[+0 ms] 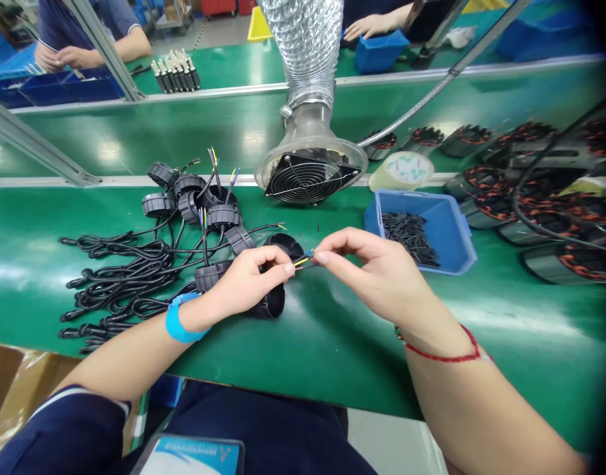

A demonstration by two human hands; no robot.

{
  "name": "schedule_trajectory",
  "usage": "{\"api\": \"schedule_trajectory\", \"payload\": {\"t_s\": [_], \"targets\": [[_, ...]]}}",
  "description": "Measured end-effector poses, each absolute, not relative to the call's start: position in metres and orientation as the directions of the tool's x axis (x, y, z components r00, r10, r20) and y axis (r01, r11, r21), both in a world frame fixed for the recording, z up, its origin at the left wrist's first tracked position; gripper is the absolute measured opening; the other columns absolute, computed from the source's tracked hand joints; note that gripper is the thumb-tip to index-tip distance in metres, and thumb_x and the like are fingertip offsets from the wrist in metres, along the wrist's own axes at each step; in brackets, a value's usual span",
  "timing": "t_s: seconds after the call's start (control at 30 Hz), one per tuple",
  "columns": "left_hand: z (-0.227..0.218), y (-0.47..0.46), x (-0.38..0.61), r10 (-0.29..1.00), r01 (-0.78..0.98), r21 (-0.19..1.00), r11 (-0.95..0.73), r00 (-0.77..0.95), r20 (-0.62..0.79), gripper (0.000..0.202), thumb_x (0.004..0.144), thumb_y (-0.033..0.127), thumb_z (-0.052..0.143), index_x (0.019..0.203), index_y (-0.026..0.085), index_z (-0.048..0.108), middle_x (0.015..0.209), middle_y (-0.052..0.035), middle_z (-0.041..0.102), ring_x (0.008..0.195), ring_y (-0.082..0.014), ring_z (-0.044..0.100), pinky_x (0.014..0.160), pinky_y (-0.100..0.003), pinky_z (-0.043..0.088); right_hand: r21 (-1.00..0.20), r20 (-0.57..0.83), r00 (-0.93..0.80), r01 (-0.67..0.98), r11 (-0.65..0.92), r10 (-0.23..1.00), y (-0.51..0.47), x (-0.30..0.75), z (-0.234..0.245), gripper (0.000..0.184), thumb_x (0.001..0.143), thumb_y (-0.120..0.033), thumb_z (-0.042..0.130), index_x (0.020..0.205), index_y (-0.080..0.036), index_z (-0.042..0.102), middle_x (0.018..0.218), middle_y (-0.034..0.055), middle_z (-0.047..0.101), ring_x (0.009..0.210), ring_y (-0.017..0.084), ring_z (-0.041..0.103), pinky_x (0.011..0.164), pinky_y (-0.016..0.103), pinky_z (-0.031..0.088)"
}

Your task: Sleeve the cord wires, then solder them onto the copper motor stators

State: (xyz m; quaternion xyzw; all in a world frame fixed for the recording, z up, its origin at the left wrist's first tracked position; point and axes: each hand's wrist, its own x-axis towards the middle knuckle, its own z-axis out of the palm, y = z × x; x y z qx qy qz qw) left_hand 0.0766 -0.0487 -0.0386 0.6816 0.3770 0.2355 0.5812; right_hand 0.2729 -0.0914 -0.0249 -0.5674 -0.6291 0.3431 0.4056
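My left hand (256, 274) pinches a small bundle of coloured wires (303, 260), with yellow and blue strands showing past the fingertips. Close against the wire ends, my right hand (367, 270) has thumb and forefinger pressed together; whether it grips a wire or a tiny sleeve is too small to tell. Beneath the left hand lies a black round cap (270, 303), partly hidden. Left of it sit several black ribbed caps (224, 216) with cables through them and bare wire ends sticking up. Coiled black cables (115, 277) spread over the green bench.
A blue bin (451, 237) of short black sleeves stands right of my hands. Above hangs a fan-fronted extraction hood (310, 178) on a foil duct. Metal motor stators (486, 198) crowd the right side, near a tape roll (401, 170). Two people work across the bench.
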Motion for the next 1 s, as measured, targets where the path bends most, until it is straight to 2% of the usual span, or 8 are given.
{"api": "schedule_trajectory", "payload": {"t_s": [0.13,0.27,0.37,0.43,0.63,0.73,0.87,1.0], "targets": [[-0.038,-0.05,0.076,0.771,0.233,0.972,-0.042,0.626,-0.117,0.014,0.081,0.027,0.057,0.077,0.014,0.059,0.072,0.0001,0.057,0.069,-0.0113,0.049,0.067,-0.023,0.039,-0.864,0.042,-0.083,0.498,0.077,0.996,-0.092,0.27,-0.022,0.015,0.083,-0.031,0.059,0.073,-0.021,0.063,0.071,-0.001,0.065,0.062,0.012,0.056,0.053,0.023,0.041],[-0.038,-0.05,0.076,0.769,0.259,0.962,-0.081,0.631,-0.105,0.013,0.081,0.027,0.058,0.077,0.014,0.06,0.072,0.0,0.056,0.07,-0.0117,0.049,0.068,-0.023,0.04,-0.855,0.025,-0.152,0.509,0.1,0.988,-0.092,0.262,-0.025,0.012,0.083,-0.027,0.058,0.074,-0.021,0.064,0.072,-0.0011,0.066,0.067,0.014,0.059,0.06,0.024,0.045],[-0.039,-0.049,0.076,0.776,0.261,0.962,-0.081,0.622,-0.103,0.015,0.082,0.029,0.058,0.078,0.014,0.06,0.072,0.0002,0.056,0.069,-0.0114,0.049,0.068,-0.023,0.04,-0.863,0.036,-0.166,0.492,0.114,0.986,-0.092,0.263,-0.026,0.01,0.083,-0.03,0.06,0.086,-0.023,0.066,0.08,0.0001,0.068,0.071,0.015,0.062,0.066,0.026,0.048],[-0.04,-0.048,0.076,0.783,0.258,0.964,-0.066,0.613,-0.11,0.016,0.082,0.03,0.058,0.078,0.014,0.06,0.072,0.0,0.056,0.069,-0.0114,0.049,0.068,-0.023,0.04,-0.869,0.056,-0.143,0.48,0.119,0.988,-0.092,0.268,-0.025,0.016,0.081,-0.033,0.063,0.093,-0.023,0.067,0.085,0.0018,0.069,0.075,0.016,0.062,0.07,0.028,0.05],[-0.041,-0.049,0.076,0.782,0.255,0.965,-0.06,0.613,-0.114,0.017,0.081,0.03,0.059,0.078,0.014,0.061,0.073,-0.0001,0.058,0.069,-0.0113,0.05,0.066,-0.023,0.04,-0.814,0.105,-0.142,0.557,0.167,0.984,-0.09,0.271,-0.027,0.013,0.083,-0.029,0.058,0.074,-0.022,0.063,0.076,0.0021,0.067,0.071,0.016,0.06,0.067,0.028,0.048],[-0.04,-0.049,0.077,0.776,0.258,0.963,-0.082,0.622,-0.101,0.015,0.081,0.028,0.059,0.077,0.014,0.061,0.073,0.0001,0.058,0.07,-0.0114,0.05,0.067,-0.023,0.041,-0.803,0.116,-0.214,0.554,0.218,0.97,-0.089,0.266,-0.03,0.013,0.084,-0.027,0.057,0.073,-0.022,0.063,0.076,0.0018,0.067,0.074,0.016,0.061,0.07,0.029,0.047],[-0.037,-0.049,0.076,0.771,0.289,0.951,-0.107,0.628,-0.104,0.014,0.082,0.028,0.058,0.078,0.014,0.061,0.074,-0.0002,0.059,0.071,-0.012,0.052,0.069,-0.023,0.042,-0.833,0.115,-0.166,0.52,0.186,0.979,-0.091,0.269,-0.028,0.014,0.082,-0.033,0.062,0.091,-0.022,0.066,0.085,0.0029,0.069,0.078,0.018,0.064,0.071,0.029,0.049],[-0.038,-0.049,0.076,0.754,0.311,0.937,-0.156,0.65,-0.091,0.015,0.084,0.029,0.057,0.079,0.015,0.06,0.076,-0.0006,0.06,0.072,-0.0126,0.053,0.069,-0.024,0.043,-0.815,0.122,-0.142,0.551,0.181,0.982,-0.093,0.269,-0.025,0.011,0.084,-0.029,0.057,0.078,-0.023,0.064,0.077,0.0018,0.067,0.071,0.016,0.061,0.065,0.027,0.048]]}}
